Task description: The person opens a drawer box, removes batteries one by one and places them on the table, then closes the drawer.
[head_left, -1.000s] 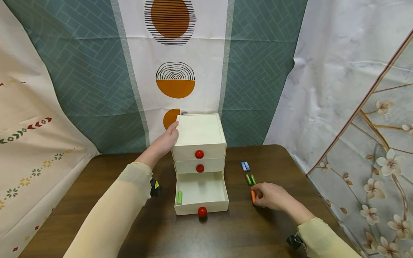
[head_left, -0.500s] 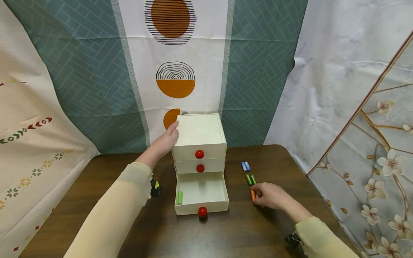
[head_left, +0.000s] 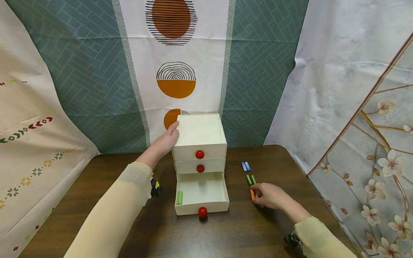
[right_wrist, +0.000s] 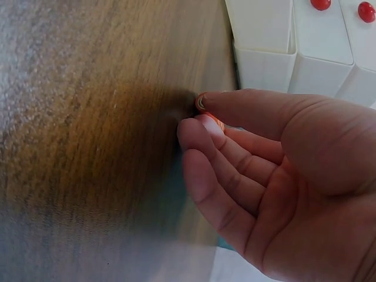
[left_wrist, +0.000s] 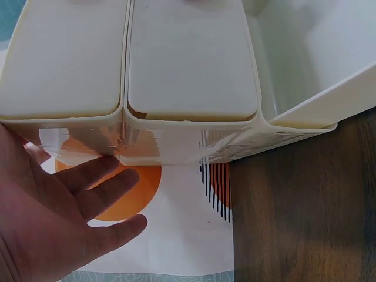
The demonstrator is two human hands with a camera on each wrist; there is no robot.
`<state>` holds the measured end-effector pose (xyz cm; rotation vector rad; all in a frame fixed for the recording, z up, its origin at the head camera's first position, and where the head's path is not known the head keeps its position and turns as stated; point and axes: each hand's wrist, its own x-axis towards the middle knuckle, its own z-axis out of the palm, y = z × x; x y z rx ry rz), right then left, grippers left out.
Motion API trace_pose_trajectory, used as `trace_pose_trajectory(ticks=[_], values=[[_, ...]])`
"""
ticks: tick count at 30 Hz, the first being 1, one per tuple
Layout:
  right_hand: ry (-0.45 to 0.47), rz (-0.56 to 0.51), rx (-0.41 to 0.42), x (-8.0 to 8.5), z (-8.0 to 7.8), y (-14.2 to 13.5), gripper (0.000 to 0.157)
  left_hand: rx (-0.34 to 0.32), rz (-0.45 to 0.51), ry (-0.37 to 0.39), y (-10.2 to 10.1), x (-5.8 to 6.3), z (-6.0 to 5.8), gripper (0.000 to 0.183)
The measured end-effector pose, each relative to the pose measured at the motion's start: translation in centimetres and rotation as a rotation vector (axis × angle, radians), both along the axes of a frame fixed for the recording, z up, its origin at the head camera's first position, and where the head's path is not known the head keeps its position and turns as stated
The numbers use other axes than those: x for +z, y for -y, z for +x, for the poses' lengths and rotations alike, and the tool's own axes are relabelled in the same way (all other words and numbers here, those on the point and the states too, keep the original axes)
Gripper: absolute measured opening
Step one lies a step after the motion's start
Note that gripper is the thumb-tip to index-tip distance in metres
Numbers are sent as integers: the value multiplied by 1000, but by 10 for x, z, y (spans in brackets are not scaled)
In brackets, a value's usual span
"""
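Note:
A white unit with three drawers (head_left: 201,129) stands on the table, each drawer with a red knob. Its bottom drawer (head_left: 203,207) is pulled out, and a light green battery-shaped piece (head_left: 180,197) lies at the left inside. My left hand (head_left: 165,140) rests against the unit's upper left side, fingers loosely extended in the left wrist view. To the right of the drawer, my right hand (head_left: 270,195) pinches an orange battery (head_left: 252,194) between thumb and fingers, low at the tabletop. Fingers partly hide the battery in the right wrist view.
Just beyond the right hand lie two green batteries (head_left: 248,180), and behind them two blue-and-white batteries (head_left: 243,167). The brown wooden table (head_left: 155,233) meets patterned cloth (head_left: 258,71) at the back and both sides.
Hardly anything differs. The right wrist has shifted very slightly left, its fingers staying at the orange battery, while the left hand and the drawers keep their places.

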<state>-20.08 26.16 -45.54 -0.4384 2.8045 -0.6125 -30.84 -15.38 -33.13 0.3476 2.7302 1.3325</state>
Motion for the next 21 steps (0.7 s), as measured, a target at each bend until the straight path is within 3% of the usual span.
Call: trace_pose_trajectory(ticks=[21], values=[[-12,-17,-4,2,3,1,52,7,-2,19,1,-1,-1,68]])
